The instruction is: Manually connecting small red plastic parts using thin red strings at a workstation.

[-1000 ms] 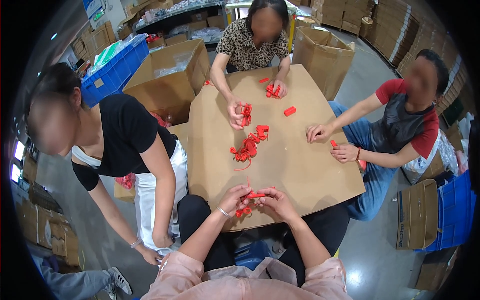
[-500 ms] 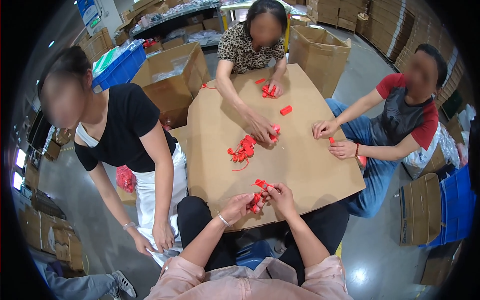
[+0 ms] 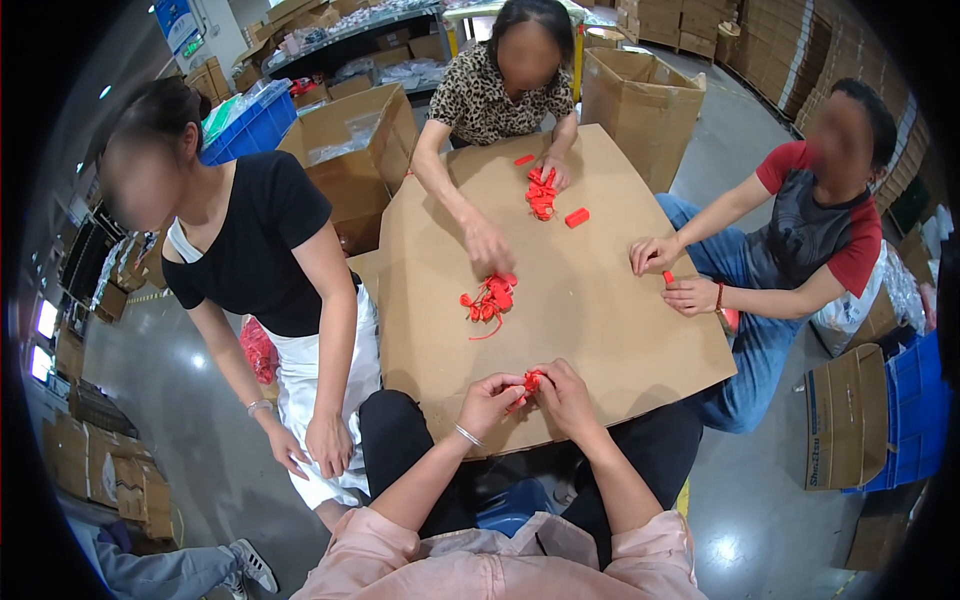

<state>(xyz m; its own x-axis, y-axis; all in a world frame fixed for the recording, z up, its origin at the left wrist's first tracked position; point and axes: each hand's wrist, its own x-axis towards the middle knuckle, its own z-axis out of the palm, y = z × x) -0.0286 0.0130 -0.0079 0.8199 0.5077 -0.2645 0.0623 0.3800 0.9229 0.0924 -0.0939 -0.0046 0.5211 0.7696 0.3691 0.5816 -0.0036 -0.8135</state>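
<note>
A warehouse floor of polished grey concrete spreads around a big sheet of brown cardboard [image 3: 590, 300] that serves as the worktable, with stacks of brown cartons lining the wall at one and two o'clock and shelves of bagged goods at twelve. An open brown carton [image 3: 350, 150] stands at eleven o'clock beside a blue plastic crate [image 3: 250, 125], another tall open carton [image 3: 640, 95] sits at one o'clock, and a flattened carton leans against a blue bin [image 3: 910, 420] at four o'clock; a blue rectangular sign [image 3: 178, 22] hangs high at eleven. A person in a black top and white apron stands at nine o'clock, one in a leopard-print top sits at twelve, one in a red-and-grey shirt at three. Since a second ago the leopard-print person's arm has stretched further down the board, and that hand [image 3: 488, 245] now rests just above the middle heap of red pieces [image 3: 488, 298], which has drifted closer to the wearer; a second heap [image 3: 541, 192] and a lone red block [image 3: 576, 217] lie nearer twelve. The wearer's hands have stayed together at the near edge, so the same fiddly work on one piece goes on. The left hand [image 3: 488, 400] and right hand [image 3: 565, 395] meet at six o'clock, fingers curled narrow, pinching a small red piece [image 3: 530, 381] between them.
</note>
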